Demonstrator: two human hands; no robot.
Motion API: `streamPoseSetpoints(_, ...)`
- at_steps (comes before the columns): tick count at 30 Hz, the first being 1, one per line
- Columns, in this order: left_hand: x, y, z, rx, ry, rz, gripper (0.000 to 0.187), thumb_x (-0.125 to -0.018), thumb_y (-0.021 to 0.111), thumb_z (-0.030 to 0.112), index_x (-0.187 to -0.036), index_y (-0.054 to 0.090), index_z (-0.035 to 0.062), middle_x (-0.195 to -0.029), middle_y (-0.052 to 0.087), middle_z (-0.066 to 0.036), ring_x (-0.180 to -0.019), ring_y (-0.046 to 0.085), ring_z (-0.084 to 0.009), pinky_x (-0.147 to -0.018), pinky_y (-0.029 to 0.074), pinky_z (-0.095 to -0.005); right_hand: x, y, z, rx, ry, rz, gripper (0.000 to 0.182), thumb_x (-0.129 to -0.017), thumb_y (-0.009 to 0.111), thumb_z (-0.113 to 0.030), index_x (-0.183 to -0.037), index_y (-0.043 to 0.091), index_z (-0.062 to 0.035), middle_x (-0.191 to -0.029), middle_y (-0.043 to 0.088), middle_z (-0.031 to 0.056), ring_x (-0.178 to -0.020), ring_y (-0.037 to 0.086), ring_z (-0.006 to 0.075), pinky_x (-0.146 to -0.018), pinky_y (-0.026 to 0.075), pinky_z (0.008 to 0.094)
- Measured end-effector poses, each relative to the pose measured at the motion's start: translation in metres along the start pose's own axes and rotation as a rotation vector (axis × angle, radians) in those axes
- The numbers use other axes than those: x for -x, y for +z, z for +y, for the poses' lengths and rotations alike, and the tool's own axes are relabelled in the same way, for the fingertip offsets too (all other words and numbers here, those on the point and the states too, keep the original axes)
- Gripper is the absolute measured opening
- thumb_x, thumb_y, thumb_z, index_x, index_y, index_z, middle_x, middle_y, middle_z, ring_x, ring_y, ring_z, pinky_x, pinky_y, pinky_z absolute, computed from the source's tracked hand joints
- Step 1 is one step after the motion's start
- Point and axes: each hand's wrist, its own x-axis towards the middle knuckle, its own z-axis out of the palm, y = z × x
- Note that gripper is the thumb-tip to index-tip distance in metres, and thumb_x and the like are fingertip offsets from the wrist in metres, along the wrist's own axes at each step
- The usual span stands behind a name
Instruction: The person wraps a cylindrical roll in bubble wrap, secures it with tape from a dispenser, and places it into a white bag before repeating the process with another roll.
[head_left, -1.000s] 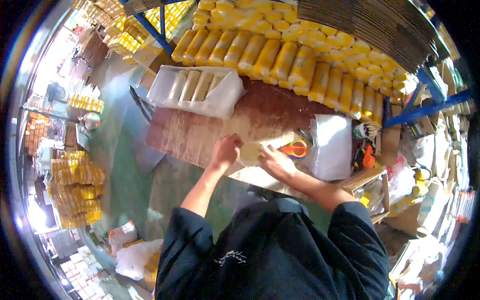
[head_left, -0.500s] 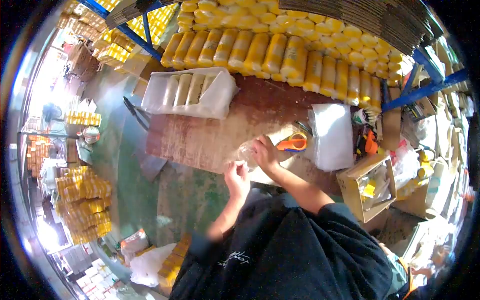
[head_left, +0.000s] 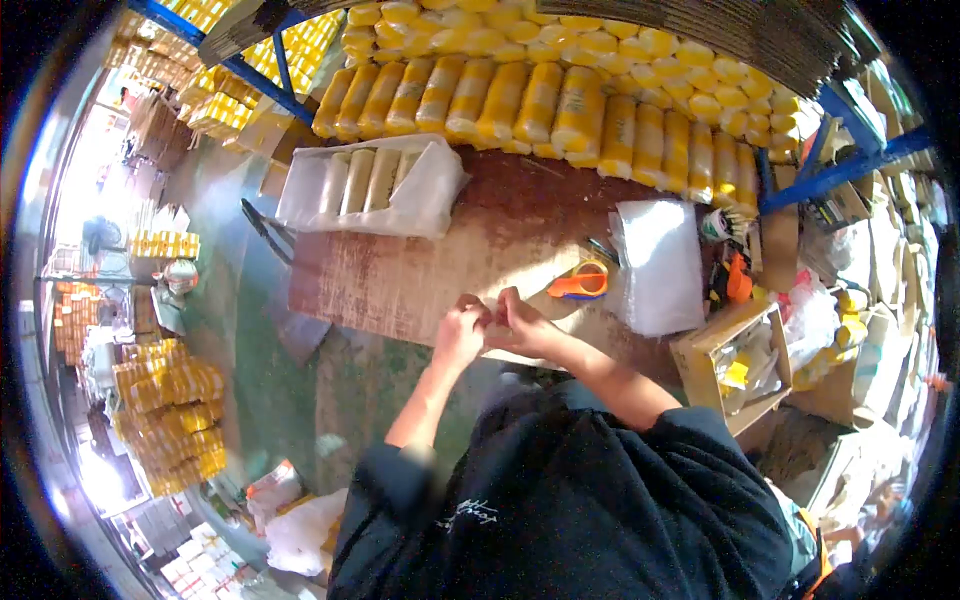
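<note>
Close together over the table's front edge, my left hand [head_left: 462,328] and my right hand [head_left: 522,326] both have bent, pinched fingers. Whatever lies between the fingertips is too small or hidden to make out. Just right of my right hand, an orange tape dispenser [head_left: 580,281] rests on the wooden table [head_left: 400,270]. A dark pen-like tool [head_left: 601,249] lies behind the dispenser. Farther right is a stack of white plastic sheets or bags [head_left: 658,265]. At the table's back left, a white-lined open box [head_left: 420,205] contains several pale rolls [head_left: 382,180].
Yellow wrapped rolls [head_left: 540,105] line the back of the table in a row. An open cardboard box [head_left: 735,365] stands at the right edge, below a blue rack beam [head_left: 850,172]. Yellow packs [head_left: 170,410] are piled on the floor at left.
Clear crumpled plastic showed at my right hand before and is now out of sight. My hands have come closer together, and my right hand has moved down towards the table's front edge.
</note>
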Motion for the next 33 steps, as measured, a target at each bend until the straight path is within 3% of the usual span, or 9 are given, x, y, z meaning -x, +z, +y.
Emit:
streamPoseSetpoints(4,-0.031,-0.014,0.007,0.01,-0.073,-0.266,0.004,-0.079,0.075,0.008,-0.078,0.074,0.005,-0.101,0.067,-0.012,-0.095,0.066,-0.0339,-0.083,0.054,-0.0417,-0.016,0.008,0.018,-0.133,0.194,-0.038,0.075,-0.072,0.09,-0.031,-0.125,0.044,-0.0045,-0.105,0.069,0.0185,-0.096,0.068,0.0388,-0.084,0.055,0.0448)
streamPoseSetpoints(7,-0.054,0.011,-0.048,-0.035,0.24,0.042,0.039,-0.078,0.084,0.019,-0.107,0.065,0.0022,-0.106,0.064,-0.015,-0.097,0.064,-0.0332,-0.086,0.053,-0.0411,-0.029,0.007,0.029,-0.061,0.316,-0.071,0.08,-0.067,0.094,-0.039,-0.125,0.051,-0.0042,-0.103,0.071,0.0144,-0.096,0.07,0.0317,-0.081,0.057,0.0441)
streamPoseSetpoints(10,-0.046,0.017,-0.08,-0.096,-0.01,0.085,0.075,-0.081,0.086,0.029,-0.133,0.042,-0.002,-0.12,0.056,-0.019,-0.106,0.061,-0.0316,-0.091,0.051,-0.0409,-0.03,0.021,0.051,-0.209,0.213,0.151,0.058,-0.069,0.095,-0.031,-0.1,0.056,-0.002,-0.08,0.065,0.0097,-0.073,0.06,0.0175,-0.067,0.051,0.037)
streamPoseSetpoints(13,0.004,0.067,-0.147,0.276,-0.396,0.124,0.075,-0.091,0.077,0.032,-0.144,0.034,0.0024,-0.133,0.052,-0.02,-0.11,0.062,-0.0316,-0.088,0.054,-0.0402,-0.032,0.035,0.064,-0.291,0.299,0.224,0.052,-0.07,0.095,-0.032,-0.094,0.057,-0.0047,-0.08,0.063,0.0045,-0.073,0.055,0.0136,-0.065,0.049,0.0345)
streamPoseSetpoints(17,0.054,0.06,-0.019,1.045,-0.759,0.027,0.063,-0.105,0.051,0.048,-0.154,0.021,0.0212,-0.145,0.049,-0.014,-0.1,0.071,-0.0291,-0.073,0.063,-0.0401,-0.019,0.03,0.029,-0.417,0.439,0.287,0.043,-0.071,0.094,-0.027,-0.084,0.058,-0.0065,-0.076,0.06,0.0015,-0.073,0.053,0.0105,-0.065,0.047,0.032)
streamPoseSetpoints(26,0.041,0.069,0.0,1.351,-0.583,0.315,0.058,-0.093,0.076,0.022,-0.14,0.045,0.0081,-0.134,0.056,-0.014,-0.118,0.062,-0.0304,-0.087,0.063,-0.0474,0.013,0.024,0.062,-0.978,0.46,0.187,0.016,-0.091,0.076,-0.016,-0.096,0.07,-0.0036,-0.083,0.067,0.0018,-0.073,0.062,0.0104,-0.066,0.051,0.0293)
streamPoseSetpoints(27,0.039,0.065,0.003,1.307,-0.633,0.327,0.056,-0.093,0.077,0.022,-0.137,0.047,0.0072,-0.134,0.056,-0.015,-0.118,0.062,-0.0304,-0.088,0.063,-0.0485,0.017,0.028,0.105,-0.557,0.193,0.277,0.024,-0.09,0.077,-0.019,-0.106,0.071,-0.0024,-0.089,0.07,0.0053,-0.08,0.065,0.0131,-0.07,0.053,0.0303)
streamPoseSetpoints(30,0.04,0.069,-0.006,1.305,-0.618,0.324,0.054,-0.093,0.076,0.021,-0.138,0.047,0.0078,-0.134,0.057,-0.015,-0.118,0.062,-0.0307,-0.089,0.063,-0.0484,0.035,-0.025,0.131,0.57,0.549,0.246,0.069,-0.074,0.086,-0.03,-0.129,0.055,-0.0004,-0.132,0.055,0.0199,-0.125,0.051,0.0375,-0.107,0.043,0.0444)
streamPoseSetpoints(33,0.042,0.071,-0.013,1.289,-0.593,0.299,0.053,-0.096,0.07,0.013,-0.142,0.044,0.0067,-0.137,0.055,-0.016,-0.119,0.062,-0.0326,-0.089,0.063,-0.049,0.039,-0.025,0.187,0.92,0.647,0.125,0.079,-0.075,0.085,-0.041,-0.132,0.053,0.0024,-0.139,0.05,0.0217,-0.134,0.045,0.038,-0.112,0.037,0.0478)
